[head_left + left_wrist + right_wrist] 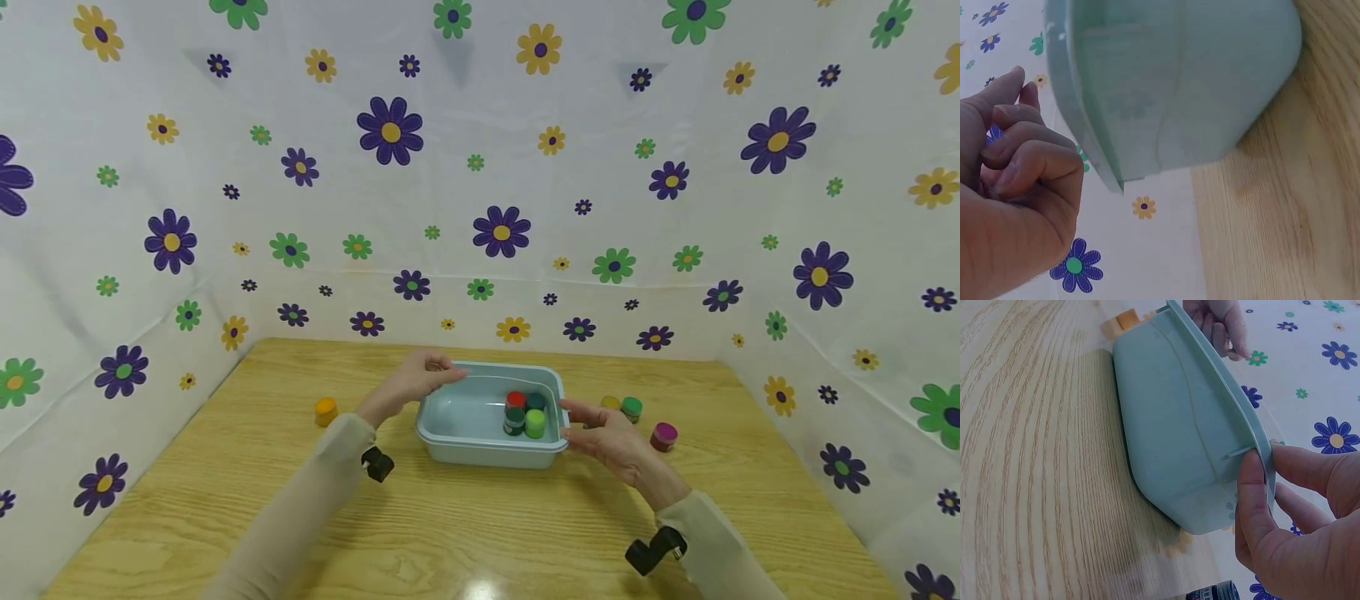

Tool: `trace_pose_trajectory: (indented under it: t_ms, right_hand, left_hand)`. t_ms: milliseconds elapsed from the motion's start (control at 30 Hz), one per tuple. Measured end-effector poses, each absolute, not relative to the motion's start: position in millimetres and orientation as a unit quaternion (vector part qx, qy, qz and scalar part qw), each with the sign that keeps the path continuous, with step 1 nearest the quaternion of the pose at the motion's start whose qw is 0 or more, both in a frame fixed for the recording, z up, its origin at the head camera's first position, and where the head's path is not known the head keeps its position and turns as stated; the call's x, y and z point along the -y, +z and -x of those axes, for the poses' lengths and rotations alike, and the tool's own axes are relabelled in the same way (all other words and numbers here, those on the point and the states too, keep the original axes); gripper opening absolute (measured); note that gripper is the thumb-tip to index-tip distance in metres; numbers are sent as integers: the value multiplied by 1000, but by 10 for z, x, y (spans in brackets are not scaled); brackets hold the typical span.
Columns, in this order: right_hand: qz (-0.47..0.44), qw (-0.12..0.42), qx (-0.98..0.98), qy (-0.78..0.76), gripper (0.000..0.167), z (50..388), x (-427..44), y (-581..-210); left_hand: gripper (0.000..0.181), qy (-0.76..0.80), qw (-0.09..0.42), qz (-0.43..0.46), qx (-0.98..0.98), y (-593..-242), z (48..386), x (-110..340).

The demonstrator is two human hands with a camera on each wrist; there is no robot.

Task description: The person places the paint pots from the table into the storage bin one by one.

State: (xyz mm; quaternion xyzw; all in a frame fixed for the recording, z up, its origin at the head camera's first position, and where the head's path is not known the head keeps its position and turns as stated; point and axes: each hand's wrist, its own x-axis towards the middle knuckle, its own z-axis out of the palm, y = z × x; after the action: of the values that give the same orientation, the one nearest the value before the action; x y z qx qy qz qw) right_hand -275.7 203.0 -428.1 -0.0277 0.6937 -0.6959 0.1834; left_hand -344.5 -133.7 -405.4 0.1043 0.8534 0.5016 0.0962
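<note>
A pale blue-green plastic basin (480, 454) sits on the wooden table, with several small paint jars clustered at its right end, among them a red one (515, 401) and a light green one (535, 423). My right hand (618, 442) pinches the basin's right rim between thumb and fingers, as the right wrist view (1310, 512) shows. Over the left rim hovers my left hand (416, 379), its fingers curled; the left wrist view shows it apart from the basin's side (1166, 87) with nothing visible in its grasp.
An orange jar (326, 412) stands on the table left of the basin. To the right, beyond my right hand, are a yellow jar (611, 402), a green jar (632, 408) and a magenta jar (663, 437). A flower-patterned sheet (450, 192) surrounds the table's back and sides.
</note>
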Motion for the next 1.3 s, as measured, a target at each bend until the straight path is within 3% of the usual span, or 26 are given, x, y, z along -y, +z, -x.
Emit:
trace_pose_trajectory:
  t_ms: [233, 400, 767, 1300]
  right_hand:
    - [25, 182, -698, -692, 59, 2759, -2019, -4269]
    - [18, 181, -698, -692, 59, 2744, -2020, -4272]
    - [18, 182, -698, -692, 59, 2738, -2013, -4265]
    - [30, 179, -698, -693, 60, 2763, -2030, -4285]
  left_hand:
    - [35, 524, 148, -131, -828, -4060, 3433, 1583]
    - [42, 518, 175, -171, -820, -4079, 3439, 1708]
    - [32, 517, 174, -157, -823, -4075, 3400, 2081]
    - [44, 529, 149, -101, -829, -4151, 3397, 2692]
